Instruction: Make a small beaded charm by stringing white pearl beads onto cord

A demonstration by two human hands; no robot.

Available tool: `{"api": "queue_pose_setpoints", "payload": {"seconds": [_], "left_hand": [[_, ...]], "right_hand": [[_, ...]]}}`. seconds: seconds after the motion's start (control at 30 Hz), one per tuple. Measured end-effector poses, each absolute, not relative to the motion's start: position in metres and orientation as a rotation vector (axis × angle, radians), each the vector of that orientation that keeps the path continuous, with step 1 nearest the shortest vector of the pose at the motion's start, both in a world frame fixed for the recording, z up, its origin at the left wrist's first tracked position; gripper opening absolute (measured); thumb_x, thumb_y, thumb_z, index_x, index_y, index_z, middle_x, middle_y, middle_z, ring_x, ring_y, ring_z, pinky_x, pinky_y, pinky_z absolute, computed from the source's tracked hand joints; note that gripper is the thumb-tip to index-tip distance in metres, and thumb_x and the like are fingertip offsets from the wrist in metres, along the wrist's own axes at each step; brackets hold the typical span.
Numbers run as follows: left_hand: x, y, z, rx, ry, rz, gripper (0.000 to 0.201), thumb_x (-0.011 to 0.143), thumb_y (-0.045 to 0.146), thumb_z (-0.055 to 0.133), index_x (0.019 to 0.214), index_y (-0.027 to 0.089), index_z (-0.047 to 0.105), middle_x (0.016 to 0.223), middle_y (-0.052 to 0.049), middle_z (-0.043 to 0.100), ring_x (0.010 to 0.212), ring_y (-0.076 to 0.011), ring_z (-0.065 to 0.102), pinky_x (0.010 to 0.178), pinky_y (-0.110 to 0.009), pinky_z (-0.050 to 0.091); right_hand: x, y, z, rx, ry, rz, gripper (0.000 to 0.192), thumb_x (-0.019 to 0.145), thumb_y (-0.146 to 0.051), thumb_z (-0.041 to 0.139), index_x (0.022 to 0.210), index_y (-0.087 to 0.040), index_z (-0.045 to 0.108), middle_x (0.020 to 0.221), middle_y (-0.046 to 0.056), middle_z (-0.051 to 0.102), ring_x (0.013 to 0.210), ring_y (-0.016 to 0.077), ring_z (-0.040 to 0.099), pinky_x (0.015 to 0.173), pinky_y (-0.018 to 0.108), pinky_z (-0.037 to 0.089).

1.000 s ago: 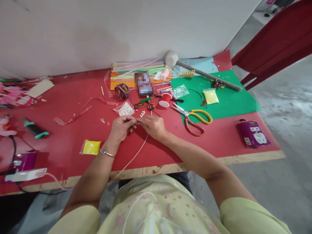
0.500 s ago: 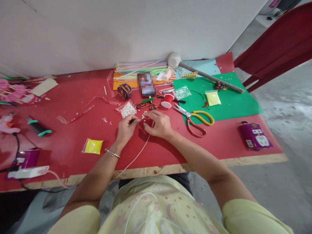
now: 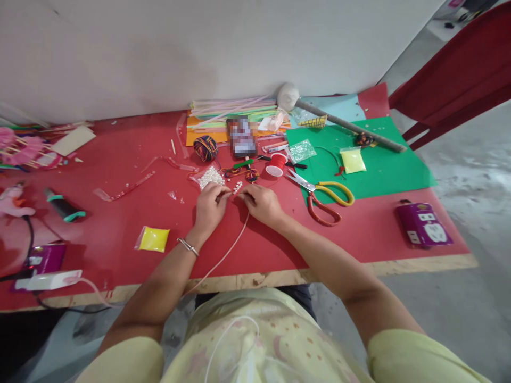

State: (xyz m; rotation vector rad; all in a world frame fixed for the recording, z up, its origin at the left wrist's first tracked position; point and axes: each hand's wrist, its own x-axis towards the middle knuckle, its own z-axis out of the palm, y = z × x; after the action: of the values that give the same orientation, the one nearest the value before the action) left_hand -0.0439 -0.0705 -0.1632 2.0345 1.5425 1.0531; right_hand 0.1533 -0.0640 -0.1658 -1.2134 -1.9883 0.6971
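Observation:
My left hand (image 3: 211,208), a bracelet at its wrist, is closed in a pinch just in front of a small bag of white pearl beads (image 3: 211,177). Whatever lies between its fingertips is too small to make out. Opposite it, my right hand (image 3: 264,204) has thumb and fingers pressed together, and what they pinch is hidden. The fingertips of both hands are a short gap apart. Right behind that gap lies a little cluster of loose pearl beads (image 3: 238,187). A pale cable (image 3: 223,256) runs from the table edge up beneath my right hand.
Orange-and-yellow-handled scissors (image 3: 319,194) and a red thread spool (image 3: 276,165) lie right of my hands. Behind are a multicoloured yarn ball (image 3: 205,148) and a phone (image 3: 241,137). A yellow packet (image 3: 153,239) lies left, a purple box (image 3: 423,223) far right.
My right hand's thumb and fingers, apart before, have come together in a pinch. My left hand stays in its pinch near the beads. The view has shifted slightly.

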Motion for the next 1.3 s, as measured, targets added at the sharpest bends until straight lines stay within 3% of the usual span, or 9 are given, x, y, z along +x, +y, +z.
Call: {"api": "queue_pose_setpoints", "payload": {"seconds": [0.13, 0.27, 0.37, 0.5, 0.6, 0.8, 1.3], "left_hand": [[-0.04, -0.067, -0.167, 2.175, 1.624, 0.879, 0.015, 0.092, 0.032, 0.066, 0.102, 0.021, 0.073, 0.101, -0.007, 0.067, 0.095, -0.0219, 0.063, 0.08, -0.032, 0.048], [-0.036, -0.066, -0.165, 2.12, 1.652, 0.885, 0.013, 0.092, 0.03, 0.065, 0.097, 0.021, 0.074, 0.099, -0.007, 0.067, 0.092, -0.0211, 0.062, 0.075, -0.031, 0.046], [-0.034, -0.068, -0.162, 1.702, 1.532, 1.102, 0.01, 0.088, 0.03, 0.071, 0.088, 0.02, 0.073, 0.084, -0.004, 0.064, 0.076, -0.0158, 0.058, 0.064, -0.027, 0.044], [-0.034, -0.071, -0.157, 0.819, 1.144, 1.192, 0.023, 0.075, 0.034, 0.084, 0.085, 0.019, 0.07, 0.064, 0.003, 0.053, 0.054, -0.0081, 0.045, 0.042, -0.019, 0.028], [-0.034, -0.071, -0.156, 0.53, 0.953, 1.166, 0.032, 0.064, 0.028, 0.092, 0.083, 0.017, 0.068, 0.078, 0.001, 0.064, 0.064, -0.0067, 0.056, 0.045, -0.015, 0.036], [-0.036, -0.067, -0.16, 0.412, 0.888, 1.141, 0.027, 0.069, 0.022, 0.09, 0.086, 0.017, 0.068, 0.079, 0.002, 0.069, 0.07, -0.0077, 0.064, 0.055, -0.015, 0.048], [-0.035, -0.068, -0.161, 0.465, 0.903, 1.14, 0.027, 0.07, 0.023, 0.089, 0.086, 0.017, 0.067, 0.081, 0.001, 0.069, 0.069, -0.0071, 0.062, 0.054, -0.015, 0.046]], "right_hand": [[0.153, -0.066, -0.165, -1.28, -1.986, 0.613, 0.015, 0.098, -0.025, 0.056, 0.099, -0.02, 0.07, 0.098, 0.006, 0.072, 0.089, 0.0183, 0.066, 0.078, 0.027, 0.048], [0.153, -0.067, -0.165, -1.279, -1.96, 0.551, 0.015, 0.098, -0.029, 0.058, 0.099, -0.022, 0.071, 0.105, 0.007, 0.067, 0.092, 0.018, 0.065, 0.076, 0.027, 0.049], [0.152, -0.066, -0.165, -1.224, -1.872, 0.566, 0.014, 0.097, -0.029, 0.06, 0.096, -0.021, 0.071, 0.105, 0.008, 0.065, 0.091, 0.0178, 0.063, 0.073, 0.028, 0.051], [0.149, -0.064, -0.163, -1.017, -1.73, 0.66, 0.013, 0.096, -0.031, 0.062, 0.094, -0.02, 0.069, 0.105, 0.008, 0.063, 0.088, 0.0166, 0.063, 0.072, 0.028, 0.054], [0.146, -0.064, -0.161, -0.875, -1.694, 0.71, 0.012, 0.096, -0.029, 0.062, 0.092, -0.02, 0.068, 0.106, 0.009, 0.066, 0.096, 0.018, 0.065, 0.079, 0.031, 0.056], [0.14, -0.065, -0.16, -0.788, -1.689, 0.767, 0.011, 0.097, -0.028, 0.061, 0.092, -0.02, 0.067, 0.108, 0.01, 0.07, 0.103, 0.0183, 0.068, 0.09, 0.034, 0.056], [0.141, -0.064, -0.161, -0.837, -1.714, 0.777, 0.013, 0.097, -0.028, 0.059, 0.09, -0.02, 0.066, 0.105, 0.009, 0.071, 0.1, 0.017, 0.068, 0.089, 0.032, 0.055]]}}
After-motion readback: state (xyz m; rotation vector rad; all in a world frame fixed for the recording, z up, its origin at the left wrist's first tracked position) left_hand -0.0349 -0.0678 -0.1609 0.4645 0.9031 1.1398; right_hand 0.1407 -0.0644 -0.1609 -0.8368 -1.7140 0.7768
